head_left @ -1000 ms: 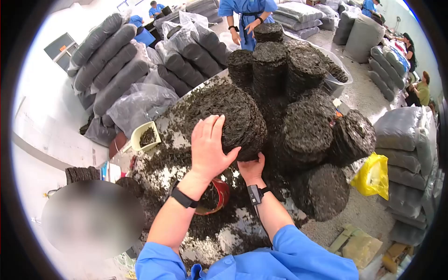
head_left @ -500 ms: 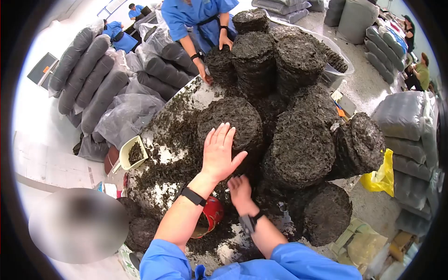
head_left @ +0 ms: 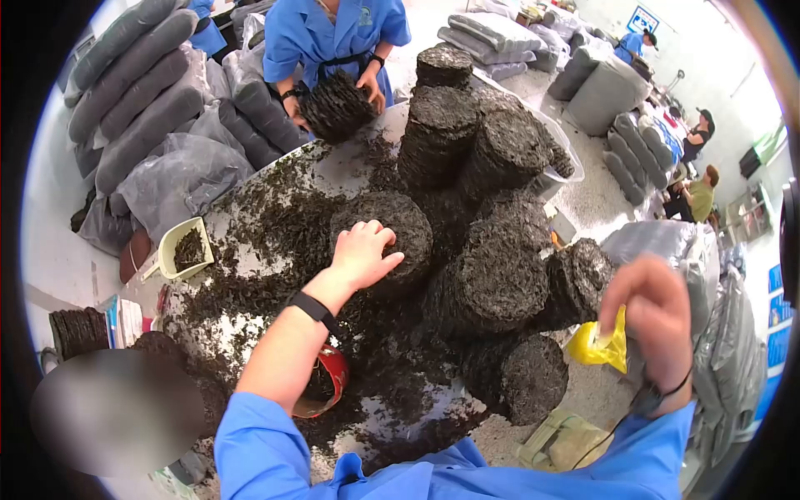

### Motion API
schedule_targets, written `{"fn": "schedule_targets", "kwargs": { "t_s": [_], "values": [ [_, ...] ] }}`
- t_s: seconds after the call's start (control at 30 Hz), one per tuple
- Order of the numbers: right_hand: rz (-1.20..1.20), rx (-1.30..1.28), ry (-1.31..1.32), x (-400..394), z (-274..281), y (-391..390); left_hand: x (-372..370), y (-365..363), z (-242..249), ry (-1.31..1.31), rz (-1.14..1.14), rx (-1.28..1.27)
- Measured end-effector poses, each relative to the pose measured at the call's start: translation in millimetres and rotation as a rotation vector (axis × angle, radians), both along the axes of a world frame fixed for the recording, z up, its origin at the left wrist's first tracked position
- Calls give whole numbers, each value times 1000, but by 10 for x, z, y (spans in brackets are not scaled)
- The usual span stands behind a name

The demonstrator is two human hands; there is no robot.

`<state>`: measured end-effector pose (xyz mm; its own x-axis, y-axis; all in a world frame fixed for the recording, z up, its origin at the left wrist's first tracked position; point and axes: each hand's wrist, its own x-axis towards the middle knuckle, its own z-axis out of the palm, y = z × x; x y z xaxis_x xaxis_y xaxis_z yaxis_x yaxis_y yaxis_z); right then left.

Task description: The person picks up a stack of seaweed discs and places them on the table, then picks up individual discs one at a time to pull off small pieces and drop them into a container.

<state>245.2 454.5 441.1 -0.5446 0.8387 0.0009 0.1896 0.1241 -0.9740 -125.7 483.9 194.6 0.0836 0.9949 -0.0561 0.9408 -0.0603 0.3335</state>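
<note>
My left hand (head_left: pixel 364 256) rests on top of a stack of round, dark dried-seaweed sheets (head_left: pixel 404 218), fingers apart and slightly bent. Out to the right, my right hand (head_left: pixel 654 312) is raised with its fingers curled in, somewhat blurred; I cannot tell whether anything is in them. In this view it overlaps a yellow plastic bag (head_left: pixel 602 348). Between my arms and the left stack, a red-rimmed round container (head_left: pixel 335 375) lies on the table among dark scraps. More seaweed stacks (head_left: pixel 502 279) crowd the table just right of my left hand, some tilted.
Across the table a co-worker (head_left: pixel 337 37) holds a dark seaweed stack (head_left: pixel 337 108) in both hands. A cream dustpan (head_left: pixel 185 248) with scraps lies at the left edge. Filled grey bags (head_left: pixel 146 96) are piled at left, others (head_left: pixel 708 275) at right. A blurred patch covers the lower left.
My right hand has swung from beside the central stack far out to the right. My left fingers have bent on the stack. The co-worker has picked up a seaweed stack and tilted it.
</note>
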Motion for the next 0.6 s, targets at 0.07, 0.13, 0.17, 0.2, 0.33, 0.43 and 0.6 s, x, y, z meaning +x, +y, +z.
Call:
{"fn": "schedule_targets", "kwargs": {
  "t_s": [0.07,0.13,0.17,0.2,0.33,0.43,0.6],
  "values": [
    [50,214,-262,-94,-16,755,-187,121,-8,-121,-81,-3],
    [120,452,-518,-187,-324,1673,-377,258,109,-316,-184,24],
    [157,551,-631,-253,-497,2063,-440,285,370,-413,-188,4],
    [181,693,-709,-264,-763,2464,-568,316,506,-495,-137,-62],
    [40,865,-932,-395,-1774,3366,-1695,315,1085,-653,158,-331],
    [64,650,-1147,-454,-2378,3613,-2164,399,1593,-34,372,-77],
    [20,745,-1033,-334,-2809,3848,-283,821,1653,60,-33,-13]
  ]
}}
